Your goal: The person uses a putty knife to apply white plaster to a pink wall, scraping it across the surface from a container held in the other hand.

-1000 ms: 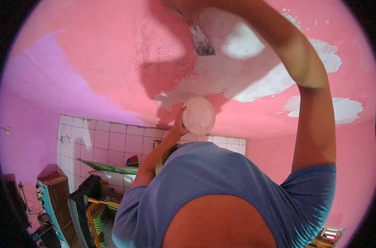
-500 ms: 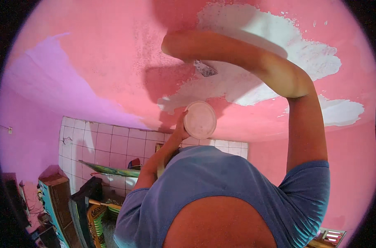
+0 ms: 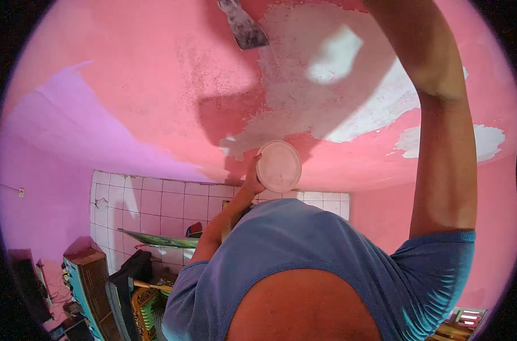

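My left hand (image 3: 253, 176) grips the rim of a round, pale plastic lid or tub (image 3: 279, 166), held flat-face toward the camera below the patched surface. My right forearm (image 3: 406, 40) reaches out past the top edge, so that hand is out of the picture. A putty knife (image 3: 246, 31) with a broad, smeared metal blade juts in from the top against the pink painted surface (image 3: 156, 85), beside a large rough white-grey patch (image 3: 292, 79); I cannot tell whether the blade touches it. A smaller white patch (image 3: 468, 142) lies to the right.
White tiles (image 3: 145, 199) line the far wall. At lower left stand a dark screen (image 3: 28, 287), a tall cabinet (image 3: 91, 284), a black padded item (image 3: 122, 284) and wooden furniture (image 3: 142, 312). A long green panel (image 3: 156, 238) lies before the tiles.
My right arm dipped across the patch half a second ago and has since risen up and right. The putty knife has moved up and left. My left hand keeps holding the round piece.
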Motion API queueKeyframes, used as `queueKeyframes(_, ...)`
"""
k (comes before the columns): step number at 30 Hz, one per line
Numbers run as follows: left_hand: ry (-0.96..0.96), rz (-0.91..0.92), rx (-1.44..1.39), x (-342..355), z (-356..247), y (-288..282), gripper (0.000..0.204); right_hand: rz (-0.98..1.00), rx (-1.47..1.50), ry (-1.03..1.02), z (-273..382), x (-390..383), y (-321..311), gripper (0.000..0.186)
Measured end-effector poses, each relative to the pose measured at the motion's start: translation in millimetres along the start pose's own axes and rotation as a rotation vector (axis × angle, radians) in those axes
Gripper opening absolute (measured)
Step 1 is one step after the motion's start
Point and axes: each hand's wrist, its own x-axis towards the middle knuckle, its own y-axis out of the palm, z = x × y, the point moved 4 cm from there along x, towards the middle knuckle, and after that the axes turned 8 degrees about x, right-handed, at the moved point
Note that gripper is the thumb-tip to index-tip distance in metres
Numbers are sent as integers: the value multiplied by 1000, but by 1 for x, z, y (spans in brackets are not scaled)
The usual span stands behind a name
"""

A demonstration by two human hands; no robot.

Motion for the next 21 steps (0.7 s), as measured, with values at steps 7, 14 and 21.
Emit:
queueKeyframes(7, -6, -7, -20, 2, -1, -5, 63, 22, 27, 0, 0, 3, 29, 17)
queueKeyframes(14, -80, -20, -133, 6, 8, -18, 64, 33, 30, 20, -1, -5, 31, 19)
queueKeyframes(21, -54, -64, -86, 3, 1, -13, 62, -14, 23, 62, -3, -15, -2, 20)
